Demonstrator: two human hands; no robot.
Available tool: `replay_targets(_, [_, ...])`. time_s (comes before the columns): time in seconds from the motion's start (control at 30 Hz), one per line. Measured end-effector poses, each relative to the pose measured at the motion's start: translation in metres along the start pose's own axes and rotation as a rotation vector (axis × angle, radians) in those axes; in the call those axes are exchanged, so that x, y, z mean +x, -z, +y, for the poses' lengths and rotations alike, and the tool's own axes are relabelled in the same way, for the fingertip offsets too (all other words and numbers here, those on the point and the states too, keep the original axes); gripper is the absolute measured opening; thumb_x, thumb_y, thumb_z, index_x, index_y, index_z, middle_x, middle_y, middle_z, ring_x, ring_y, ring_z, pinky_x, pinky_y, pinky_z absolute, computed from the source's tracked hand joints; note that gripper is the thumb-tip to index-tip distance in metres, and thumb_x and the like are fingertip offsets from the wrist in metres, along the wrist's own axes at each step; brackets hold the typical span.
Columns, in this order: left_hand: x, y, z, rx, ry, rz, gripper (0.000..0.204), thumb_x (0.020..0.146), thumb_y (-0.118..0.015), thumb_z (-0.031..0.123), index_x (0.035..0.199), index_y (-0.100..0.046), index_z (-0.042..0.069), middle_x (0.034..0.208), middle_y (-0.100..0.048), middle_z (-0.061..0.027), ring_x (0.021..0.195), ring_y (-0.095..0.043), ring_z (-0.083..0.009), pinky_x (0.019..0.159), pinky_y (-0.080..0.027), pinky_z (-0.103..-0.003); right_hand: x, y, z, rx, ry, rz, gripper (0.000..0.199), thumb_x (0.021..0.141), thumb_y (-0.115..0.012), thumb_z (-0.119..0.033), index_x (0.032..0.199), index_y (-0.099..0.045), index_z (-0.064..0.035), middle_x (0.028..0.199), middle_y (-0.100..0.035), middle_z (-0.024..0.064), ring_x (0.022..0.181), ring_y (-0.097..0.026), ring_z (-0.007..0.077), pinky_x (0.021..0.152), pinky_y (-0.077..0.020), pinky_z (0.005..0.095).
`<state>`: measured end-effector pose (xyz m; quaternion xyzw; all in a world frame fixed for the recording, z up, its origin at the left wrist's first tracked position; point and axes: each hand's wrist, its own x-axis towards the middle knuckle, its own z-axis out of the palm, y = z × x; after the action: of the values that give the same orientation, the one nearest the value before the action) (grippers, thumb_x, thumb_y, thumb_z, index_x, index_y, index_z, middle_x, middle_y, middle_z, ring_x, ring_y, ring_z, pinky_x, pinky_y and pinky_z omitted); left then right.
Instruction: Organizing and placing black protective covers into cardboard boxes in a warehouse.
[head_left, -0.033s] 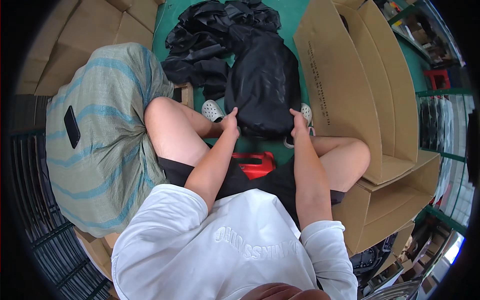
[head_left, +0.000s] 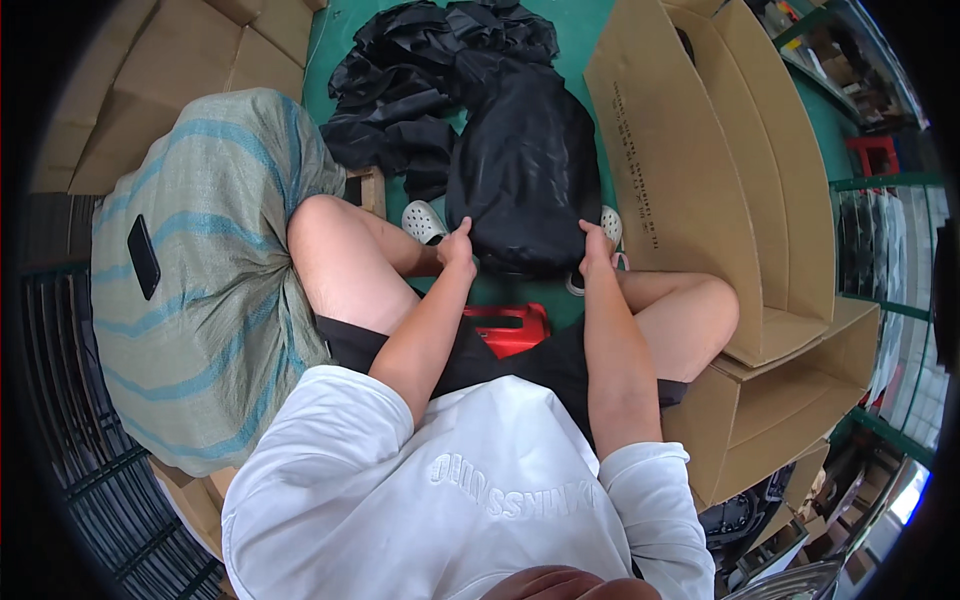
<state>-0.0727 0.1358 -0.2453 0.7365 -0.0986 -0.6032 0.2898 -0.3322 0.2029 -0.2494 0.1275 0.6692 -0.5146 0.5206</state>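
A smooth black fabric cover [head_left: 525,165] lies stretched into a rounded, bulging shape on the floor between my feet. What fills it is hidden. At its near left corner my left hand [head_left: 457,250] grips the edge, thumb on top and fingers mostly out of sight. My right hand [head_left: 597,246] holds the near right corner in the same way. Beyond, loose crumpled black fabric [head_left: 395,95] spreads to the far left and seems to run on from the cover; I cannot tell whether they are one piece.
A red stool [head_left: 515,328] shows beneath me. To the left bulges a striped woven sack [head_left: 200,330] with a phone [head_left: 144,257] on it. Open cardboard boxes [head_left: 690,170] stand on the right. White clogs [head_left: 423,220] are on my feet, beside a small wooden piece [head_left: 372,190].
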Motion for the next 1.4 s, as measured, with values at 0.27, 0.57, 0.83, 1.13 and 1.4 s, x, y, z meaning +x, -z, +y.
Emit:
replay_targets(0.27, [-0.051, 0.004, -0.021, -0.367, 0.121, -0.085, 0.041, 0.088, -0.066, 0.049, 0.11, -0.06, 0.015, 0.095, -0.063, -0.0006, 0.073, -0.053, -0.0196, 0.067, -0.043, -0.033, -0.079, -0.014, 0.023, -0.051, -0.031, 0.357, 0.07, 0.079, -0.068, -0.031, 0.136, -0.046, 0.0041, 0.143, -0.047, 0.0171, 0.13, -0.045, 0.0293, 0.108, -0.0344, 0.0421])
replay_targets(0.57, [-0.003, -0.003, -0.077, -0.269, 0.195, 0.138, 0.036, 0.095, -0.06, 0.04, 0.12, -0.061, 0.014, 0.11, -0.066, -0.0032, 0.09, -0.061, -0.0228, 0.069, -0.049, -0.039, -0.043, -0.004, 0.076, 0.284, 0.034, 0.554, 0.057, 0.076, -0.063, -0.018, 0.123, -0.055, 0.0138, 0.134, -0.055, 0.024, 0.12, -0.056, 0.0315, 0.101, -0.0425, 0.0393])
replay_targets(0.83, [0.053, -0.008, -0.111, -0.562, 0.204, 0.006, 0.037, 0.098, -0.052, 0.034, 0.124, -0.059, 0.009, 0.123, -0.064, -0.0052, 0.108, -0.062, -0.0265, 0.09, -0.052, -0.043, -0.032, -0.012, 0.084, -0.034, 0.059, 0.587, 0.031, 0.088, -0.062, -0.018, 0.111, -0.067, 0.0023, 0.127, -0.062, 0.0173, 0.114, -0.059, 0.031, 0.097, -0.0462, 0.0384])
replay_targets(1.13, [0.094, -0.008, -0.08, 0.047, -0.234, 0.409, 0.055, 0.099, -0.047, 0.04, 0.123, -0.059, -0.008, 0.13, -0.059, -0.0217, 0.119, -0.055, -0.0324, 0.103, -0.039, -0.039, 0.028, 0.011, 0.067, -0.356, 0.081, 0.717, 0.041, 0.092, -0.051, -0.031, 0.107, -0.067, 0.0038, 0.118, -0.065, 0.0231, 0.11, -0.061, 0.0367, 0.093, -0.0474, 0.0418])
replay_targets(1.4, [0.076, -0.022, 0.033, 0.279, -0.133, -0.416, 0.086, 0.091, -0.052, 0.063, 0.137, -0.046, -0.009, 0.142, -0.049, -0.0194, 0.127, -0.049, -0.0283, 0.109, -0.034, -0.035, 0.039, -0.01, 0.014, -0.295, 0.193, 0.152, 0.065, 0.095, -0.051, -0.05, 0.134, -0.051, 0.0016, 0.136, -0.053, 0.02, 0.126, -0.049, 0.0327, 0.107, -0.036, 0.0397])
